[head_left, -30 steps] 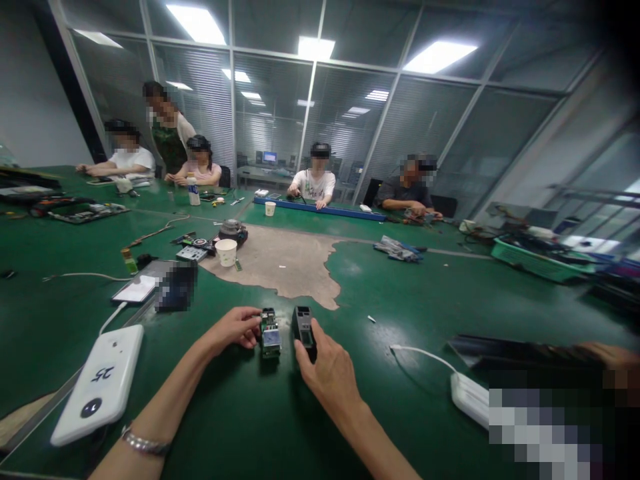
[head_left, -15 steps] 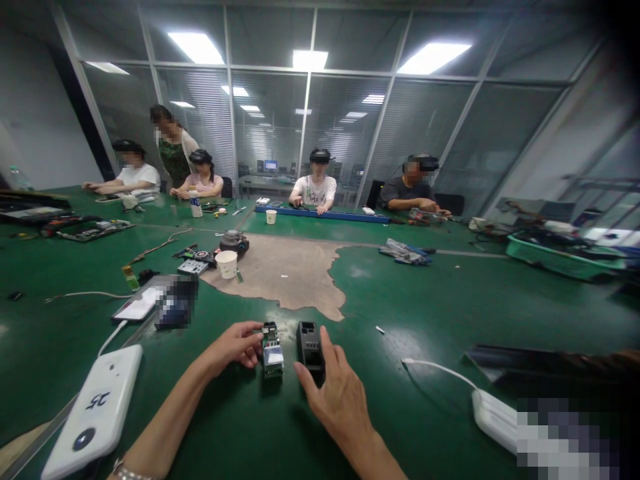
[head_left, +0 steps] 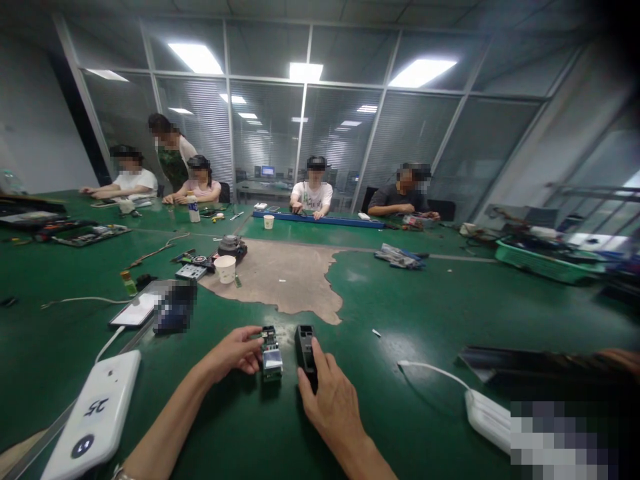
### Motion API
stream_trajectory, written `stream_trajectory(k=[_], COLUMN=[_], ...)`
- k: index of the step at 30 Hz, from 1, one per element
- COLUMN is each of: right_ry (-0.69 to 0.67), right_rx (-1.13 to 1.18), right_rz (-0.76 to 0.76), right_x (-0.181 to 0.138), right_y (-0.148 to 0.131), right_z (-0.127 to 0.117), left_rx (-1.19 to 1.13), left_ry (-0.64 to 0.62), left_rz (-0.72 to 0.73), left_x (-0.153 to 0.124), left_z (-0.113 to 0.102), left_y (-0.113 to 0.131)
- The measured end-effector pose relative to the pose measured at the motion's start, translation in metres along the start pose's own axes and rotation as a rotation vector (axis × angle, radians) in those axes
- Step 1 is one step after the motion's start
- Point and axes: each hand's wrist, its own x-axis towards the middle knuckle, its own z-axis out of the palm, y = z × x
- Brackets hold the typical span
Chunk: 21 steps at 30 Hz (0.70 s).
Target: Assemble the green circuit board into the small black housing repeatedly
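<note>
Green worktop (head_left: 425, 320) spreads beneath both hands. Right hand (head_left: 330, 400): grip closed around black housing (head_left: 305, 345), standing on worktop. Left hand (head_left: 235, 352): fingertip grip pinching small circuit module (head_left: 271, 357), just left of the housing, apart from it.

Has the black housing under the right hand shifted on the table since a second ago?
No. The black housing still stands just right of the circuit board, below the tip of the worn bare patch; only the camera moved.
</note>
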Motion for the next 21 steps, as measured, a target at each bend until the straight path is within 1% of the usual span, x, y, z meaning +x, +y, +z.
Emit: stream_trajectory(k=[3, 6, 9, 13, 17, 21], right_ry=[0.024, 0.077, 0.134, 0.076, -0.009, -0.054], right_rx=[0.063, 0.176, 0.301, 0.353, 0.284, 0.213], right_rz=[0.035, 0.047, -0.010, -0.077, -0.083, -0.084], right_x=[0.003, 0.009, 0.016, 0.021, 0.019, 0.020], right_y=[0.000, -0.006, -0.019, -0.042, -0.061, -0.069], right_z=[-0.004, -0.015, -0.026, -0.029, -0.019, -0.011], left_rx=[-0.010, -0.009, -0.016, -0.011, 0.018, 0.066], left_ry=[-0.022, -0.034, -0.048, -0.064, -0.033, 0.008], left_rz=[0.004, 0.001, -0.002, 0.006, 0.007, 0.020], left_x=[-0.001, -0.001, -0.002, -0.002, 0.001, 0.005], left_z=[-0.001, -0.003, -0.005, -0.007, -0.010, -0.015], left_y=[0.000, -0.001, -0.001, -0.001, -0.004, -0.009])
